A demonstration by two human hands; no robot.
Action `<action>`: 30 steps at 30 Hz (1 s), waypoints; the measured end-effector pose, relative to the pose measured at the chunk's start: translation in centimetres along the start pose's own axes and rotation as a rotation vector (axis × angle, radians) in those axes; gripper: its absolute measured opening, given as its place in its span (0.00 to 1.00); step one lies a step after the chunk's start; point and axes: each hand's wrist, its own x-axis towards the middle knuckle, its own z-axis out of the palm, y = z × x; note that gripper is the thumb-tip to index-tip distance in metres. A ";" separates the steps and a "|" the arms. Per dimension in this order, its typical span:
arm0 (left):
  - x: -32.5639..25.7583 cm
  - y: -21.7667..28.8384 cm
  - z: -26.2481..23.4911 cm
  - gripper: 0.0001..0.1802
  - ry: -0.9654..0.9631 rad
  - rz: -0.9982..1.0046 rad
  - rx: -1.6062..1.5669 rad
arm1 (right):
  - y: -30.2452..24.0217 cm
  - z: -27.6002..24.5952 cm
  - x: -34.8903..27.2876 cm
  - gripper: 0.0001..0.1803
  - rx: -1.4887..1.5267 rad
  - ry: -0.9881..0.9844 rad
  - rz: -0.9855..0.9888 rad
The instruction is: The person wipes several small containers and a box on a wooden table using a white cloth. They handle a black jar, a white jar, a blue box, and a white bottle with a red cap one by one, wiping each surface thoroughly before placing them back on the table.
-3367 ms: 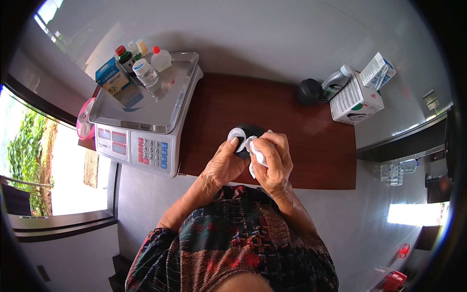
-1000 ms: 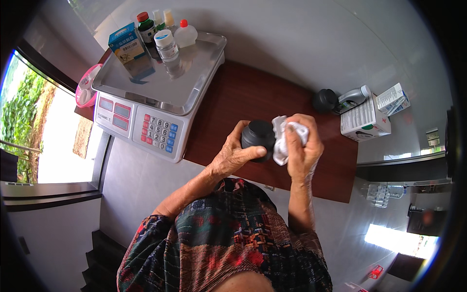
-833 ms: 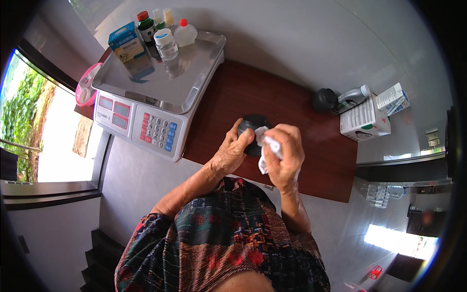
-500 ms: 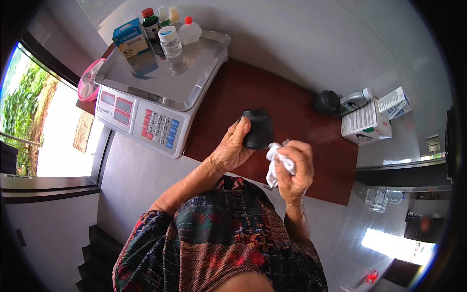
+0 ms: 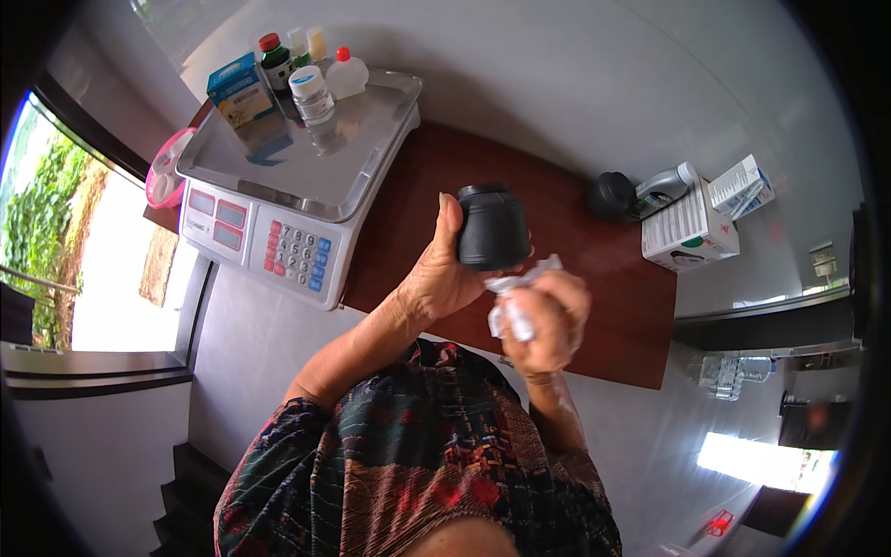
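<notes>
"Starting with the head view, what is held by the left hand (image 5: 441, 278)?"

"A black jar (image 5: 492, 232) is held there, raised over the tabletop (image 5: 613, 334). It is gripped by the fingers (image 5: 449, 215), with the thumb set against its left side, and its narrower end is pointed toward the wall (image 5: 520, 84)."

"And by the right hand (image 5: 548, 320)?"

"A crumpled white cloth (image 5: 510, 322) is pinched in its fingers, near the jar's wider end. That hand is blurred; whether the jar is touched by the cloth cannot be told."

"What is set at the left?"

"A white scale (image 5: 251, 237). On its metal tray (image 5: 357, 153) are stood a blue box (image 5: 239, 91), a dark bottle with a red cap (image 5: 276, 61), a clear bottle with a white lid (image 5: 314, 98) and a pale bottle with a red tip (image 5: 346, 78). A pink basket (image 5: 153, 190) is seen just beside the scale."

"And at the right?"

"A round black container (image 5: 611, 197), a grey bottle (image 5: 661, 192) and a white box (image 5: 687, 226) are lined up, with a smaller carton (image 5: 741, 186) seen by the box."
</notes>
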 end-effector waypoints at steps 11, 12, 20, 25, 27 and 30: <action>0.6 0.3 1.7 0.52 -0.033 0.087 0.121 | 2.8 1.8 -1.3 0.11 -0.091 0.055 0.368; 0.7 0.2 1.5 0.52 -0.010 0.104 0.119 | 2.9 1.6 -1.3 0.10 -0.033 0.010 0.441; 0.8 -1.4 -0.2 0.54 0.155 0.329 0.607 | -0.1 3.1 0.7 0.16 1.139 0.307 1.217; 0.8 -1.1 -0.2 0.52 0.168 0.533 0.680 | -1.6 2.2 0.7 0.17 1.281 0.125 1.241; 0.5 -0.9 -1.0 0.49 0.165 0.506 0.634 | -1.9 1.6 -0.1 0.18 1.170 -0.033 1.189; -0.3 -0.5 -1.4 0.33 0.144 0.462 0.540 | -2.0 0.7 -1.8 0.17 0.960 -0.179 1.118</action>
